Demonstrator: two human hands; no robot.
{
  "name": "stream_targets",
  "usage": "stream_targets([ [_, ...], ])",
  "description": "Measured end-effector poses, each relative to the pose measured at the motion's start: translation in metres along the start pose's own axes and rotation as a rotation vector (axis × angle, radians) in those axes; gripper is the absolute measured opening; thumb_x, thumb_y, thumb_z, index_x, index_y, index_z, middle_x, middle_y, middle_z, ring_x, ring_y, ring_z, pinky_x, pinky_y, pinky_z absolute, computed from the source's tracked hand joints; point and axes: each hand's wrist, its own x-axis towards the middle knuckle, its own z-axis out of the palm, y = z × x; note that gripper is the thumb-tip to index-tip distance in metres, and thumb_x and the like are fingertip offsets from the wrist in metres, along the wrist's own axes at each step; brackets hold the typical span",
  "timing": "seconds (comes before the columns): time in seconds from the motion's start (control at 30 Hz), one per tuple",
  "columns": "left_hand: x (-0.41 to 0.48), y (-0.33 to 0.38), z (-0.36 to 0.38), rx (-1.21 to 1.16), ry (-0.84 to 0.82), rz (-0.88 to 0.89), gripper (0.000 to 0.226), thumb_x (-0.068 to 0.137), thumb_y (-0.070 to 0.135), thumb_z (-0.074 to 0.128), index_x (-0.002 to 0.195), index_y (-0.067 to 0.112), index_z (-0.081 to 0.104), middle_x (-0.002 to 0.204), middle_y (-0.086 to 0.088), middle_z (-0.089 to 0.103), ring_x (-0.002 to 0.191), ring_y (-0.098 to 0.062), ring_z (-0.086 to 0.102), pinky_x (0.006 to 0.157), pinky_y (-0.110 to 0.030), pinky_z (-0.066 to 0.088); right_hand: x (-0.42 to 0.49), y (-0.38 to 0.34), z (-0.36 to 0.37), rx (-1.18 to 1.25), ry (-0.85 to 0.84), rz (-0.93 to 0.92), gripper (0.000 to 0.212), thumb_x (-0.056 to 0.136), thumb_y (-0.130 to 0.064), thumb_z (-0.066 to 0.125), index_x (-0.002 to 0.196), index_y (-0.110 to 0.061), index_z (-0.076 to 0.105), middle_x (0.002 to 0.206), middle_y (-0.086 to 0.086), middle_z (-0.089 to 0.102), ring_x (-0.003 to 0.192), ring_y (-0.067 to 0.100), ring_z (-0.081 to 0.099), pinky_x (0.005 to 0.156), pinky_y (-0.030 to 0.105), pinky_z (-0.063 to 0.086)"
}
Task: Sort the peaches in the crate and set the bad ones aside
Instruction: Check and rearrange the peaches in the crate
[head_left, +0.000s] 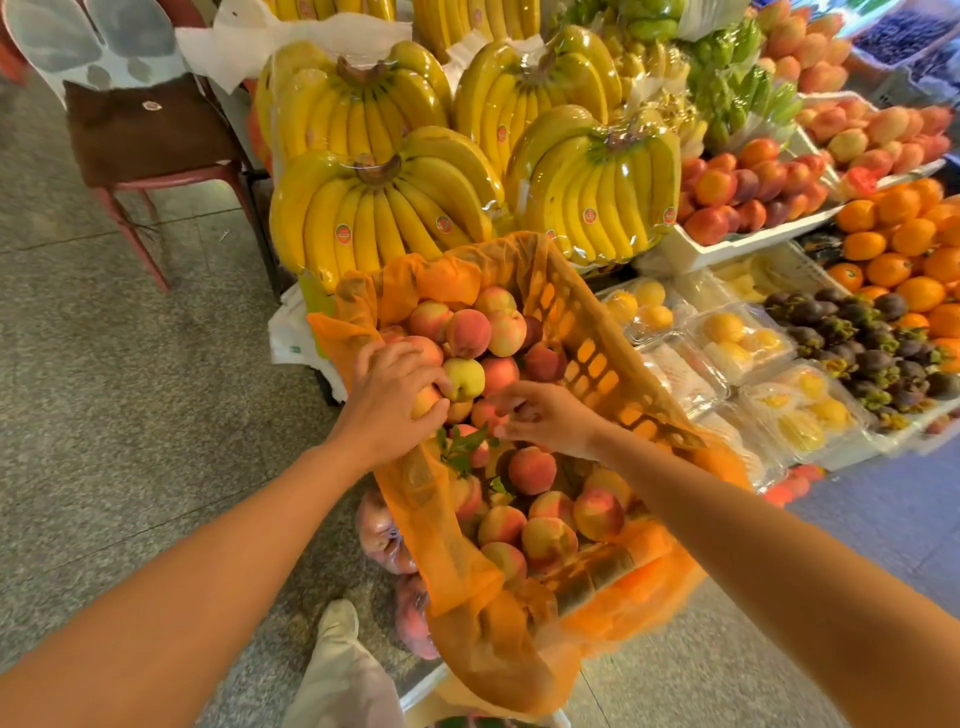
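Orange mesh-like liner (441, 519) drapes over the walls of the slatted crate (597, 364), probably there to cushion the soft peaches (532, 470) heaped inside it, which fill the crate from its near end to its far end in mixed pinks, reds and pale yellows. The pile is loose and several layers deep, so each fruit has to be lifted or turned to be judged, which would explain why both hands work in the middle of the crate. The left hand (387, 395) reaches in over the crate's left wall, palm down and wrist slightly bent, its fingers curled round a yellow-orange peach (425, 401) as if to lift it clear for inspection. The right hand (545, 415) comes in from the crate's right side, forearm stretched out, fingertips bent down onto a pink peach (489, 414); motion blur makes it hard to say whether it pinches that fruit or only touches it. A leafy sprig (460, 447) lies among the fruit just nearer than the hands. Outside the crate's left wall, low down, bagged fruit (382, 535) sits on the floor, possibly the rejects. Beyond the crate's far end stand wrapped bananas (384, 218).
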Motion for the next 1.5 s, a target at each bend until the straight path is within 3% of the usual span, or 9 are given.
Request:
stream_targets([
  [0.2, 0.042, 0.055, 0.029, -0.299, -0.605, 0.044, 0.024, 0.084, 0.044, 0.063, 0.105, 0.033, 0.062, 0.103, 0.012, 0.065, 0.096, -0.007, 0.060, 0.084, -0.035, 0.052, -0.071, 0.032, -0.080, -0.125, 0.407, -0.040, 0.039, 0.084, -0.044, 0.064, 0.115, -0.022, 0.066, 0.115, 0.001, 0.066, 0.105, 0.020, 0.061, 0.091, 0.044, 0.048],
  [0.3, 0.049, 0.084, 0.055, -0.221, -0.878, 0.128, 0.041, 0.080, 0.046, 0.069, 0.116, 0.030, 0.059, 0.114, 0.008, 0.062, 0.101, -0.011, 0.059, 0.086, -0.034, 0.050, -0.099, 0.058, -0.086, -0.224, 0.374, 0.039, 0.049, 0.082, -0.058, 0.057, 0.122, -0.030, 0.061, 0.138, 0.003, 0.052, 0.125, 0.022, 0.047, 0.103, 0.048, 0.038],
  [0.47, 0.040, 0.119, 0.091, -0.096, -1.171, 0.250, 0.056, 0.075, 0.036, 0.077, 0.126, 0.024, 0.056, 0.108, 0.000, 0.059, 0.088, -0.011, 0.048, 0.071, -0.023, 0.037, -0.112, 0.078, -0.074, -0.079, 0.238, 0.109, 0.048, 0.088, -0.041, 0.064, 0.134, -0.033, 0.051, 0.133, 0.004, 0.046, 0.118, 0.021, 0.049, 0.100, 0.042, 0.045],
  [0.63, 0.035, 0.125, 0.103, 0.014, -1.178, 0.343, 0.068, 0.072, 0.037, 0.079, 0.131, 0.020, 0.051, 0.115, -0.004, 0.052, 0.104, -0.020, 0.048, 0.078, -0.026, 0.037, -0.108, 0.080, -0.074, 0.010, 0.251, 0.084, 0.044, 0.090, -0.031, 0.067, 0.132, -0.021, 0.056, 0.122, -0.002, 0.054, 0.108, 0.008, 0.051, 0.085, 0.005, 0.038],
  [0.77, 0.036, 0.127, 0.103, 0.015, -1.176, 0.386, 0.071, 0.069, 0.040, 0.081, 0.130, 0.019, 0.051, 0.113, -0.005, 0.050, 0.105, -0.020, 0.046, 0.079, -0.027, 0.037, -0.110, 0.080, -0.077, 0.061, 0.248, 0.089, 0.042, 0.089, -0.028, 0.067, 0.130, -0.020, 0.058, 0.119, -0.008, 0.055, 0.103, 0.001, 0.050, 0.082, 0.000, 0.035],
  [1.03, 0.041, 0.102, 0.076, -0.317, -1.138, 0.034, 0.058, 0.071, 0.050, 0.076, 0.122, 0.031, 0.058, 0.113, 0.011, 0.058, 0.102, -0.013, 0.056, 0.087, -0.034, 0.051, -0.113, 0.076, -0.083, 0.109, 0.169, 0.116, 0.041, 0.089, -0.038, 0.065, 0.128, -0.028, 0.058, 0.130, -0.006, 0.052, 0.118, 0.009, 0.049, 0.103, 0.032, 0.042],
  [1.23, 0.051, 0.078, 0.047, -0.492, -0.787, -0.228, 0.055, 0.068, 0.063, 0.063, 0.108, 0.025, 0.062, 0.101, 0.003, 0.063, 0.096, -0.018, 0.060, 0.079, -0.034, 0.050, -0.090, 0.052, -0.079, -0.398, 0.453, -0.217, 0.047, 0.084, -0.053, 0.058, 0.121, -0.023, 0.064, 0.142, 0.009, 0.045, 0.126, 0.028, 0.044, 0.100, 0.045, 0.038],
  [1.4, 0.048, 0.068, 0.041, -0.567, -0.703, -0.327, 0.033, 0.088, 0.034, 0.063, 0.117, 0.019, 0.057, 0.111, -0.002, 0.060, 0.099, -0.021, 0.059, 0.074, -0.029, 0.050, -0.064, 0.034, -0.037, -0.472, -0.240, 0.001, 0.054, 0.089, -0.033, 0.065, 0.138, -0.021, 0.047, 0.131, 0.007, 0.051, 0.116, 0.025, 0.051, 0.090, 0.035, 0.045],
  [1.5, 0.046, 0.066, 0.039, -0.555, -0.741, -0.309, 0.038, 0.086, 0.037, 0.064, 0.121, 0.024, 0.055, 0.110, 0.007, 0.057, 0.101, -0.014, 0.055, 0.078, -0.024, 0.046, -0.059, 0.048, -0.015, -0.552, -0.454, 0.115, 0.047, 0.088, -0.031, 0.067, 0.132, -0.022, 0.053, 0.120, 0.007, 0.058, 0.102, 0.026, 0.057, 0.080, 0.035, 0.049],
])
